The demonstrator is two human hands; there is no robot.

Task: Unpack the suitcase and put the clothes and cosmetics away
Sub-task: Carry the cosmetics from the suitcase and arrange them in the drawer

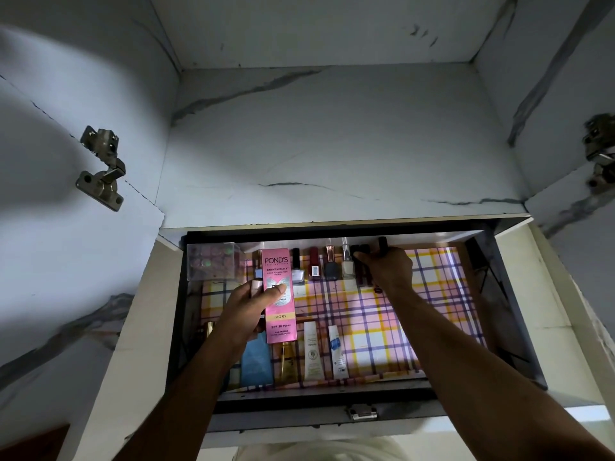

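Fingers of the left hand (248,309) are curled round a pink carton (279,296) of foundation cream, with the thumb pressed on its front, and a small pale tube (255,287) is held together with it against the palm. The carton stands upright above the open drawer (519,331), over its left half. The right hand (387,265) reaches to the back of the drawer and its fingers close on a dark slim stick (382,245), at the right end of a row of nail polish bottles (331,268) which stand along the back wall. A clear case (213,261) sits in the back left corner. Near the front edge lie a blue box (256,362), a gold tube (288,362) and two white tubes (312,351) side by side on the checked liner (399,327). Above the drawer is a white marbled shelf (332,154), with a metal hinge (101,168) on the left door.
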